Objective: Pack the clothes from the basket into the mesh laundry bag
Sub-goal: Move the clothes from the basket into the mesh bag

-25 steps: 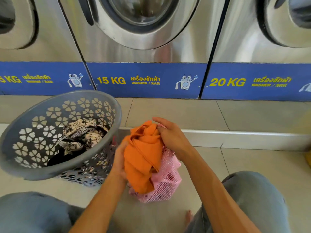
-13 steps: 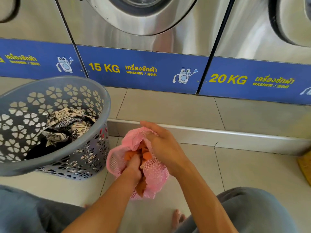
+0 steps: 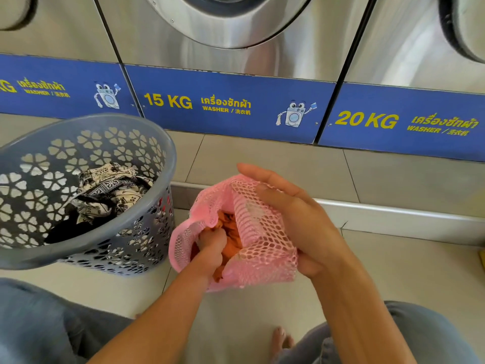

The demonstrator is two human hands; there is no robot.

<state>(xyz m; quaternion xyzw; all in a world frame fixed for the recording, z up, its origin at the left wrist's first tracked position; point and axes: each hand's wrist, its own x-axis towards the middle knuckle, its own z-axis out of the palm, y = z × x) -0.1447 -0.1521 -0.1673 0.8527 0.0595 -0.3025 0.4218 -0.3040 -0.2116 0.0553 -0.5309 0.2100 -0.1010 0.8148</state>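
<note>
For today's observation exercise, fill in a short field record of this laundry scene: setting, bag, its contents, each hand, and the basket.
setting: tiled floor in front of washers labelled 15 KG and 20 KG
bag: pink mesh laundry bag, mouth open
contents: orange garment, mostly inside
left hand: pushed into the bag, gripping the orange garment
right hand: holds the bag's mesh side
basket: grey basket, patterned clothes and a dark item remain
</note>
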